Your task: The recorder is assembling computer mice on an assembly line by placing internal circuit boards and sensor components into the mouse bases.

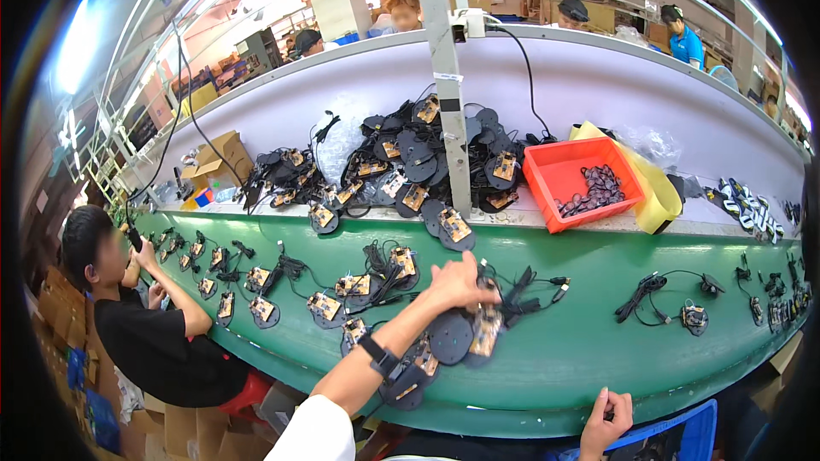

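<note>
Over the green belt, my left hand (462,283), with a black band on its wrist, is closed on the edge of a black disc with a tan circuit board (487,330). That disc is smeared by motion, and part of the grip is hidden. A plain dark disc (450,337) lies right beside it, and more board-bearing discs (424,361) are bunched under my left forearm. To the right of my left hand rests a coiled black cable (518,294) with plugs. My right hand (606,420) hovers at the belt's near edge, fingers curled in, with nothing visible in them.
Discs with boards and cables are heaped (418,158) on the back ledge, around a metal post (453,119). A red bin (547,166) holds small dark round parts. At left, another person (154,324) works along the belt (564,358). A blue crate (702,431) stands below my right hand.
</note>
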Demonstrator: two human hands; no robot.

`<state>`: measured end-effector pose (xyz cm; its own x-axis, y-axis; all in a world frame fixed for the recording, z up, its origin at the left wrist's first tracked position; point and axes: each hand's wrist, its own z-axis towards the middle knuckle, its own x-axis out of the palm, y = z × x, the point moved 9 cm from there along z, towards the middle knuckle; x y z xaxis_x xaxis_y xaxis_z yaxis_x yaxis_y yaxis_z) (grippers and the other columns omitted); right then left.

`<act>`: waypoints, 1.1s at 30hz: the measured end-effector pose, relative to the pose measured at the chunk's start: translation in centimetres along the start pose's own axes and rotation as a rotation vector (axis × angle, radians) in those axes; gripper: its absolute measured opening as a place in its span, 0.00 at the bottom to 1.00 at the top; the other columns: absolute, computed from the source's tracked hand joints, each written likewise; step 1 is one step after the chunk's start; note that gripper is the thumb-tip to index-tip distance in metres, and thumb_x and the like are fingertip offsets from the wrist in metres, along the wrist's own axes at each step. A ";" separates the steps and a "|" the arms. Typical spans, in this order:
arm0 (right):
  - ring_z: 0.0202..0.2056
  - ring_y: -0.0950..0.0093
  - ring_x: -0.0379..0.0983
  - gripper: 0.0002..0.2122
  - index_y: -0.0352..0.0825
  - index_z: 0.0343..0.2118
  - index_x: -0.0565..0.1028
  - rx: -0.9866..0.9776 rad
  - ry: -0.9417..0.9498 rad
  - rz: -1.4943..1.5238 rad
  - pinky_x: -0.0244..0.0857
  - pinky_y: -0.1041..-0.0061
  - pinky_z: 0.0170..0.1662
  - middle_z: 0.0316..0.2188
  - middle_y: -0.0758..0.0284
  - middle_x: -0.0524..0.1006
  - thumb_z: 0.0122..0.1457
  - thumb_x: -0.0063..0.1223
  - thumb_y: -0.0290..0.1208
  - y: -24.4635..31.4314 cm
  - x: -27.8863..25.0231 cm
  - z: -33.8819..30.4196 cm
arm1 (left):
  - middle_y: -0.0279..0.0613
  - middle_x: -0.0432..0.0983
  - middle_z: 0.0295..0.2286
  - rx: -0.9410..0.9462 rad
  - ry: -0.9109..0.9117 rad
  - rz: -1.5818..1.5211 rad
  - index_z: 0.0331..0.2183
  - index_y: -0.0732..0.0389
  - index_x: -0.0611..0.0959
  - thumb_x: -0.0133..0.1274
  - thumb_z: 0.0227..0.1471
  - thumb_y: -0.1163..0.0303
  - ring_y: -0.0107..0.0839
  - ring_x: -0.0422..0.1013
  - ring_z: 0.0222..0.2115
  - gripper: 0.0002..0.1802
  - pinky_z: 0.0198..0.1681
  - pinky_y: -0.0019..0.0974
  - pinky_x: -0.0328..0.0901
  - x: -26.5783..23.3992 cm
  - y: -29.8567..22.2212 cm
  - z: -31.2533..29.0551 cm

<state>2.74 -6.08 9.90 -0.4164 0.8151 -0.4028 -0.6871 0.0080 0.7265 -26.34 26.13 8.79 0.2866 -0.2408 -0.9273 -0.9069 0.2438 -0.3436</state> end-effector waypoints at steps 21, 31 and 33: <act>0.22 0.79 0.55 0.06 0.28 0.27 0.73 -0.013 0.029 0.050 0.46 0.75 0.24 0.22 0.71 0.62 0.61 0.57 0.20 -0.7 -0.6 -0.4 | 0.76 0.55 0.62 -0.339 0.077 0.099 0.65 0.75 0.55 0.72 0.29 0.36 0.58 0.57 0.65 0.75 0.66 0.45 0.58 -8.5 17.3 -5.2; 0.20 0.72 0.62 0.05 0.29 0.28 0.78 -0.080 0.017 0.014 0.57 0.72 0.24 0.20 0.66 0.68 0.57 0.65 0.22 2.4 -1.6 0.0 | 0.54 0.74 0.43 0.048 0.211 -0.199 0.54 0.54 0.67 0.81 0.25 0.62 0.45 0.70 0.49 0.54 0.52 0.43 0.64 -6.5 12.1 -2.5; 0.20 0.71 0.62 0.05 0.29 0.28 0.79 -0.083 0.006 0.025 0.57 0.71 0.23 0.20 0.65 0.69 0.57 0.65 0.22 2.7 -1.7 0.2 | 0.53 0.73 0.43 0.122 0.205 -0.198 0.52 0.55 0.66 0.80 0.26 0.63 0.46 0.69 0.50 0.53 0.52 0.43 0.63 -7.0 10.8 -3.0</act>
<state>1.68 -7.33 12.69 -0.4375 0.8107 -0.3891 -0.7235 -0.0604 0.6876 -39.05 27.61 12.07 0.3745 -0.4763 -0.7955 -0.7922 0.2816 -0.5415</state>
